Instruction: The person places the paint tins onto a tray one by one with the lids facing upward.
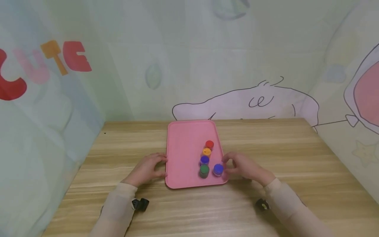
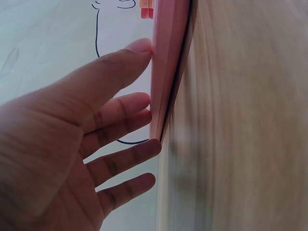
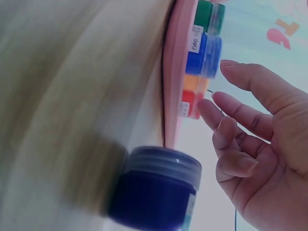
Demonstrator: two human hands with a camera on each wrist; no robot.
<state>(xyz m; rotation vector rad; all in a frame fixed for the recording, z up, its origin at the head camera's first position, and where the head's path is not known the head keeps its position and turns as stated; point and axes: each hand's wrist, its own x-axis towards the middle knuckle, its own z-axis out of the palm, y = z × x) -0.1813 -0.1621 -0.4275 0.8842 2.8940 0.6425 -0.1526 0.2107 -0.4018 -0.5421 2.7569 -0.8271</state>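
Note:
A pink tray point(image 1: 183, 148) lies on the wooden table. Small paint jars stand on its right part: red point(image 1: 209, 144), orange point(image 1: 206, 152), dark blue point(image 1: 204, 161) and green point(image 1: 204, 171) in a row, with a lighter blue jar point(image 1: 218, 170) beside the green one. My left hand point(image 1: 147, 169) has its thumb and extended fingertips at the tray's left edge. By the right edge, my right hand point(image 1: 244, 167) holds nothing; its loosely bent fingers are spread near the lighter blue jar. Another dark blue jar point(image 3: 156, 187) shows large in the right wrist view, outside the tray.
Wooden tabletop point(image 1: 192, 210) surrounds the tray. A printed cloth backdrop point(image 1: 124, 65) rises behind and at both sides. Black wrist cameras point(image 1: 140, 204) sit at both sleeves. In the head view, that outer dark blue jar does not show.

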